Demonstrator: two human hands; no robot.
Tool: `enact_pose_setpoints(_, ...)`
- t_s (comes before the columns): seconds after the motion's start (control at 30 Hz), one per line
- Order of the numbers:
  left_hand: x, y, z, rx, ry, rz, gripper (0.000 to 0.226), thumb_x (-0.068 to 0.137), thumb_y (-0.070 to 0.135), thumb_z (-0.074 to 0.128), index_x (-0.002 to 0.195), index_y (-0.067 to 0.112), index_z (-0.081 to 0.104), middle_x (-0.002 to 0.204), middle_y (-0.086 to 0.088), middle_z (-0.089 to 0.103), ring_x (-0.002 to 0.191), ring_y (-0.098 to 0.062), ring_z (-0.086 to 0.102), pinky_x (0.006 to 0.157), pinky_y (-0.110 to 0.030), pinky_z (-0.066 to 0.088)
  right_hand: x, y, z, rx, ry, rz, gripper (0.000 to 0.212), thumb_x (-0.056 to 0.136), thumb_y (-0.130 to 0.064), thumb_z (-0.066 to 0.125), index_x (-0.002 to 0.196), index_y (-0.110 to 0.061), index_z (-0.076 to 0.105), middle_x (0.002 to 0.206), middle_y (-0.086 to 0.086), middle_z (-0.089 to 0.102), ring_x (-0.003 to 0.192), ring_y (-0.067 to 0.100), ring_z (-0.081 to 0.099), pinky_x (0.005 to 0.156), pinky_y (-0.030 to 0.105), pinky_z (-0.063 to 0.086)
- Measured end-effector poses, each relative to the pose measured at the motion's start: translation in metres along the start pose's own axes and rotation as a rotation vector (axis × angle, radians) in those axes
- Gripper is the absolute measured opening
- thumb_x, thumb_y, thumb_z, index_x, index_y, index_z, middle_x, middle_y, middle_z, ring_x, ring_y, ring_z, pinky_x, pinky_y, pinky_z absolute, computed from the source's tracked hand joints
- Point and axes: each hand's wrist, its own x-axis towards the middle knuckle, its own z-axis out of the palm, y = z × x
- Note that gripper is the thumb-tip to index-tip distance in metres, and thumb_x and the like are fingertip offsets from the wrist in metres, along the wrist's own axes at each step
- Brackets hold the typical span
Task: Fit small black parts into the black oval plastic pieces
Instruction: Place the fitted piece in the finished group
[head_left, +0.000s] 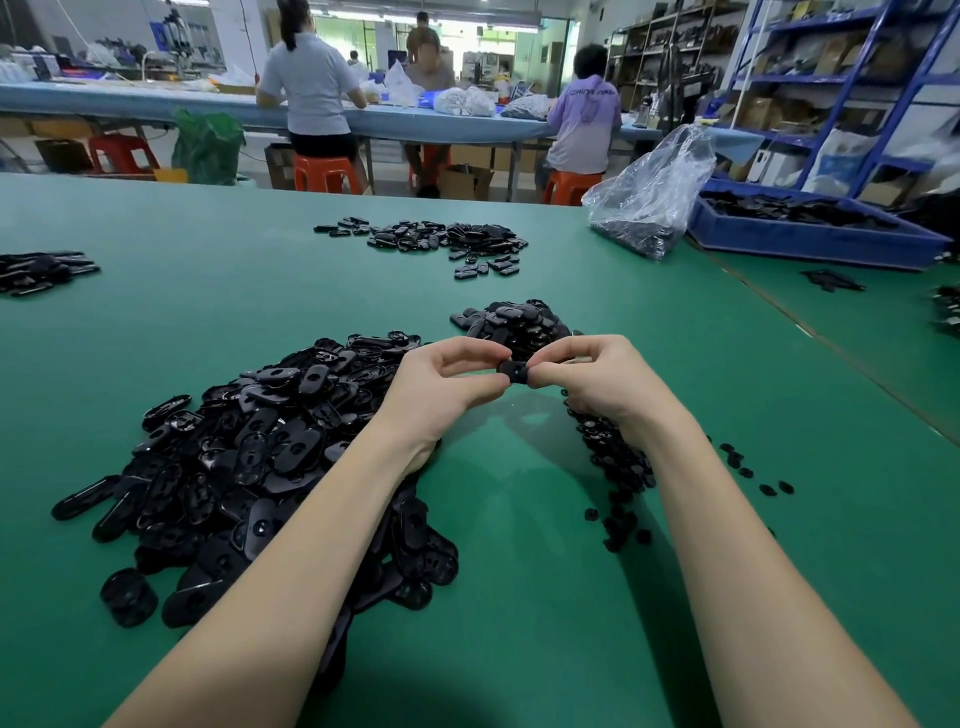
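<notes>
now, black oval piece (514, 372) pinched between left hand (441, 384) and right hand (597, 382), above table (519, 571)

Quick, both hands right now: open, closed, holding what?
Left hand: pinching the black oval piece.
Right hand: pinching the same piece from the other side.

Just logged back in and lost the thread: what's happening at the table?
A person is assembling at the green table. The left hand and right hand pinch one black piece between them, raised above the table. A big pile of ovals lies under the left arm, small parts by the right, and a smaller pile just beyond the hands.
</notes>
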Motion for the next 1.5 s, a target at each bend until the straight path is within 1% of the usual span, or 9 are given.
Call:
enact_pose_setpoints(0.17,-0.001,0.000,0.000,0.063,-0.015,0.029,0.024,0.081,-0.005,0.076,0.098,0.012,0.077,0.095,0.000,0.079,0.075,-0.001,0.071,0.058,-0.005,0.045,0.001,0.000,0.002,-0.024,-0.006,-0.013,0.010,0.077,-0.016,0.081,0.074,-0.025,0.079,0.064,-0.001,0.052,0.047,0.011,0.033,0.053,0.025,0.030)
enact_pose_setpoints(0.37,-0.001,0.002,-0.001,0.089,-0.021,0.038,0.024,0.082,-0.008,0.074,0.095,0.013,0.076,0.085,0.007,0.077,0.072,0.002,0.069,0.060,-0.005,0.044,0.001,0.000,0.000,-0.013,-0.009,0.004,0.012,0.076,-0.021,0.085,0.083,-0.026,0.077,0.064,-0.002,0.053,0.043,0.010,0.035,0.050,0.022,0.032)
enact_pose_setpoints(0.47,-0.001,0.003,-0.001,0.076,-0.021,0.012,0.026,0.083,-0.009,0.072,0.095,0.014,0.074,0.089,0.001,0.077,0.070,0.001,0.068,0.059,-0.007,0.045,0.000,0.002,-0.003,0.019,-0.041,0.019,0.011,0.078,-0.030,0.088,0.082,-0.028,0.079,0.071,-0.001,0.056,0.052,0.013,0.040,0.059,0.026,0.034)
enact_pose_setpoints(0.53,0.000,0.004,-0.003,0.058,-0.032,-0.017,0.028,0.083,-0.011,0.070,0.096,0.014,0.073,0.094,-0.005,0.077,0.070,-0.002,0.068,0.060,-0.010,0.047,-0.002,0.004,-0.004,0.034,-0.073,0.029,0.011,0.077,-0.034,0.089,0.078,-0.029,0.078,0.071,-0.004,0.061,0.052,0.012,0.043,0.053,0.024,0.032)
enact_pose_setpoints(0.67,0.000,0.001,-0.001,0.037,-0.041,-0.103,0.022,0.087,-0.009,0.067,0.100,0.007,0.072,0.090,-0.011,0.075,0.076,-0.015,0.069,0.078,-0.021,0.058,-0.001,0.006,-0.002,0.045,-0.113,-0.007,0.014,0.076,-0.029,0.090,0.076,-0.025,0.076,0.067,-0.006,0.062,0.047,0.009,0.039,0.051,0.020,0.032)
enact_pose_setpoints(0.83,-0.001,-0.004,-0.002,0.129,-0.034,-0.117,0.013,0.089,-0.004,0.069,0.101,0.000,0.071,0.080,-0.014,0.074,0.069,-0.015,0.067,0.069,-0.018,0.058,-0.001,0.004,0.005,-0.044,-0.120,-0.030,0.017,0.076,-0.030,0.090,0.079,-0.021,0.075,0.066,-0.007,0.066,0.049,0.009,0.038,0.047,0.016,0.035)
enact_pose_setpoints(1.13,-0.001,-0.006,-0.002,0.173,-0.014,-0.100,0.015,0.084,-0.002,0.074,0.093,0.011,0.075,0.085,-0.012,0.078,0.078,-0.015,0.073,0.081,-0.022,0.059,0.006,0.005,0.010,-0.165,-0.065,-0.013,0.008,0.074,-0.025,0.081,0.073,-0.021,0.075,0.058,-0.012,0.061,0.043,0.005,0.043,0.047,0.017,0.036)
enact_pose_setpoints(1.27,0.000,-0.006,-0.002,0.199,0.025,-0.096,0.013,0.085,0.001,0.076,0.093,0.012,0.075,0.081,-0.009,0.078,0.075,-0.014,0.073,0.074,-0.018,0.057,0.009,0.011,0.017,-0.169,-0.003,-0.048,0.013,0.072,-0.028,0.083,0.074,-0.020,0.073,0.054,-0.015,0.061,0.042,-0.002,0.046,0.044,0.011,0.034)
enact_pose_setpoints(1.5,0.003,-0.009,0.002,0.328,0.100,-0.056,0.015,0.083,0.010,0.079,0.085,0.025,0.075,0.078,-0.001,0.078,0.082,-0.016,0.075,0.088,-0.033,0.059,0.008,0.014,0.023,-0.117,0.024,-0.108,0.020,0.070,-0.029,0.085,0.070,-0.021,0.067,0.050,-0.016,0.056,0.043,0.000,0.045,0.046,0.012,0.036)
